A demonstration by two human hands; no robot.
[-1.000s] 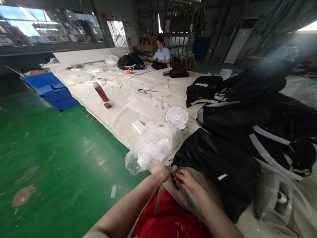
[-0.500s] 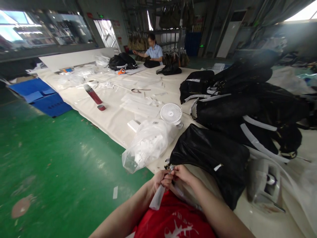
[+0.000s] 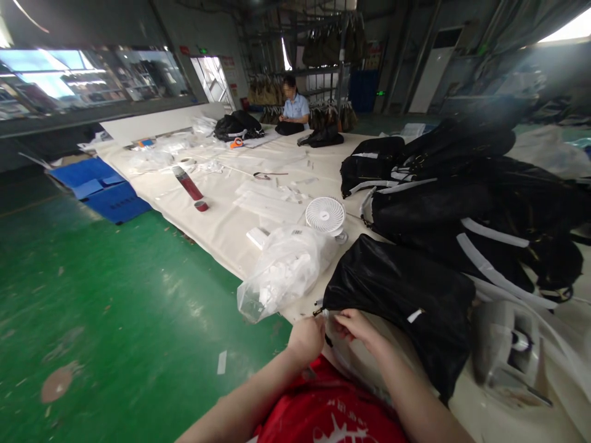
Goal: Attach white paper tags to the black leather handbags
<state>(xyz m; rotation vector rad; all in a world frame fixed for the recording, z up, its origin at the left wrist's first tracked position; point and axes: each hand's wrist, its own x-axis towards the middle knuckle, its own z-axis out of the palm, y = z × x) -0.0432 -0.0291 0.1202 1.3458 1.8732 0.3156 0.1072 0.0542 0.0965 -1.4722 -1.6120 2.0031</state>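
Note:
A black bag [image 3: 401, 280] lies on the near edge of the table, a small white wrap [image 3: 415, 315] on its front. By its left corner, a metal fitting [image 3: 318, 311] shows just above my hands. My left hand [image 3: 308, 338] is closed beside that fitting, back of the hand toward me, hiding what it grips. My right hand [image 3: 354, 324] is close by on the right, fingers curled and thumb side inward. Something whitish shows between the two hands, too small to make out. A short black piece hangs below my left fingers.
A clear plastic bag of white scraps [image 3: 289, 264], a white fan [image 3: 325, 215] and a red flask [image 3: 187, 183] stand along the table [image 3: 217, 227]. Black bags [image 3: 429, 209] pile at right, near a tape dispenser [image 3: 510, 351]. A person [image 3: 295, 109] sits at the far end.
My left hand has turned over, and the white strip hanging from it is out of sight. My right hand has moved slightly away from it. The far person's raised arm has come down.

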